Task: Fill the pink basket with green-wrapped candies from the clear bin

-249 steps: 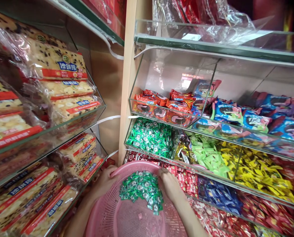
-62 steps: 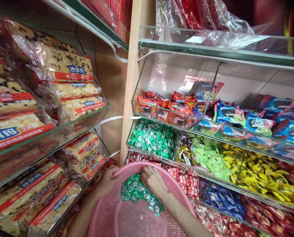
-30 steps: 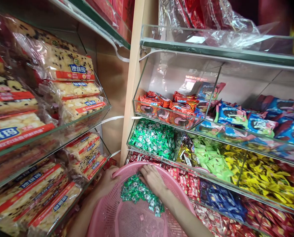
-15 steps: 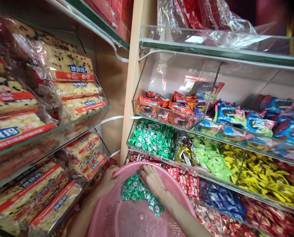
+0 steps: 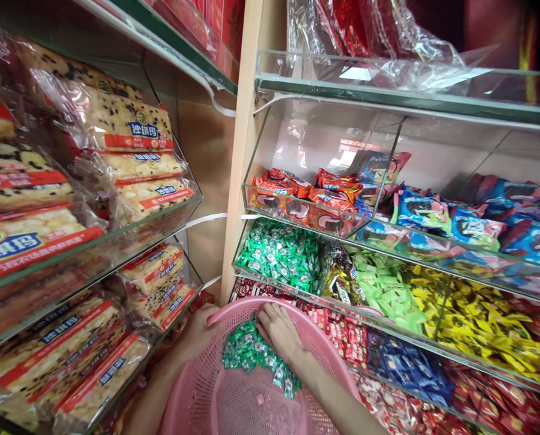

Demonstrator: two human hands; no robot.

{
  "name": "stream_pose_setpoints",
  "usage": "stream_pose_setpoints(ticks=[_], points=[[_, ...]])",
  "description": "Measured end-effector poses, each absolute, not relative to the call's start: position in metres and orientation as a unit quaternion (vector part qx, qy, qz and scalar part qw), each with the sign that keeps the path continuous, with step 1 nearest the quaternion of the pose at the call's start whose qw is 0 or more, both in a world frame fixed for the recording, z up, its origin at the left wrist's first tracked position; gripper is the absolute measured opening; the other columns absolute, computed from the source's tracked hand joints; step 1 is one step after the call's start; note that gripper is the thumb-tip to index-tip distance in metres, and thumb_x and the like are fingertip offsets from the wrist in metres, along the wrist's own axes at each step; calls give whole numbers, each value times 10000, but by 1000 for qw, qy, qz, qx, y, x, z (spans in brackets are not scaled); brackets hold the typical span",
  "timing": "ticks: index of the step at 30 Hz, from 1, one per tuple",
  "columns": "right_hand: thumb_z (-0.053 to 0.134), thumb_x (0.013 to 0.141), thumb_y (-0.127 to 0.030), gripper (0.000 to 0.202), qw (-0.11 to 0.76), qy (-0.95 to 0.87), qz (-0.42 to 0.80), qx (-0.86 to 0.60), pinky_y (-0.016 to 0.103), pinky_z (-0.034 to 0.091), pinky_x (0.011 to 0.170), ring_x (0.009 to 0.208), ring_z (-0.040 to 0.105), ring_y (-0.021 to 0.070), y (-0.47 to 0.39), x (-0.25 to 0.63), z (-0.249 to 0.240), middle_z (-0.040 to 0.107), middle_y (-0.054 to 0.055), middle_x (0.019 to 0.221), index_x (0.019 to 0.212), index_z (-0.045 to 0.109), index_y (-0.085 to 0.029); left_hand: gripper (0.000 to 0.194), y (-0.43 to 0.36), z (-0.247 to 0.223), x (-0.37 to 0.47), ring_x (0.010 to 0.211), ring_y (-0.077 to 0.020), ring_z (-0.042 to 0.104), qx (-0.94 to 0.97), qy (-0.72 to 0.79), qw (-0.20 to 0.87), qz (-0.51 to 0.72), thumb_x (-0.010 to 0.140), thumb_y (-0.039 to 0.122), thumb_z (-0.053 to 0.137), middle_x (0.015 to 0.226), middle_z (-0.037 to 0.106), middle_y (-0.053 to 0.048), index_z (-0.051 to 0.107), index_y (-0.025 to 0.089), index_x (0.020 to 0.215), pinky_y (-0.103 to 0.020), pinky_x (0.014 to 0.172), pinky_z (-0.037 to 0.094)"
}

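A pink perforated plastic basket [image 5: 337, 368] is tilted below the shelves at the bottom centre. My left hand [image 5: 201, 329] grips its rim on the far left side. Inside, green-wrapped candies [image 5: 247, 347] lie against the far wall. My right hand [image 5: 279, 329] is in the basket at the right edge of that pile, back upward and fingers bent down; the fingertips are hidden, so whether it holds any candy does not show. Just beyond the rim, more green candies [image 5: 281, 254] fill a clear shelf bin.
Packaged pastries [image 5: 149, 130] stack on glass shelves at left. A wooden post [image 5: 240, 151] stands between the shelf units. On the right are light green [image 5: 387, 290], yellow [image 5: 482, 320] and blue [image 5: 410, 362] candies, with wrapped snacks [image 5: 421, 208] above.
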State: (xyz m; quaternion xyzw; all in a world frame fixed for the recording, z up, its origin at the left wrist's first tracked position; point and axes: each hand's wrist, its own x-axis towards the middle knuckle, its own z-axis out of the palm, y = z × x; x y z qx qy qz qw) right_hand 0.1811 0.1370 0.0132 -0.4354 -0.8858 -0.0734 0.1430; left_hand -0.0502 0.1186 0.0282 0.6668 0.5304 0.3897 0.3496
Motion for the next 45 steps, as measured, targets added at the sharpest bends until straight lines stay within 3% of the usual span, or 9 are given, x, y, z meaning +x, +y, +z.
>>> stream_pose_setpoints(ticks=[28, 35, 45], points=[[436, 909, -177, 120, 125, -899, -72, -413, 315, 337, 776, 853, 474, 173, 133, 176, 9, 555, 20, 879, 875, 545, -214, 133, 117, 27, -50, 773, -201, 564, 668, 529, 343, 395, 693, 199, 540, 775, 608, -19, 661, 149, 716, -297, 723, 434], [457, 900, -212, 172, 153, -891, -22, -426, 316, 345, 806, 933, 485, 182, 134, 181, 15, 576, 29, 962, 1045, 549, -227, 173, 118, 27, -52, 791, -206, 562, 675, 528, 344, 382, 712, 197, 521, 797, 603, -30, 673, 135, 768, -311, 733, 434], [513, 873, -245, 257, 153, -888, -21, -433, 324, 373, 816, 955, 499, 196, 135, 182, 15, 569, 53, 1026, 1128, 522, -213, 138, 121, 23, -51, 778, -197, 564, 666, 528, 356, 389, 700, 196, 531, 765, 578, -9, 657, 142, 720, -295, 715, 437]])
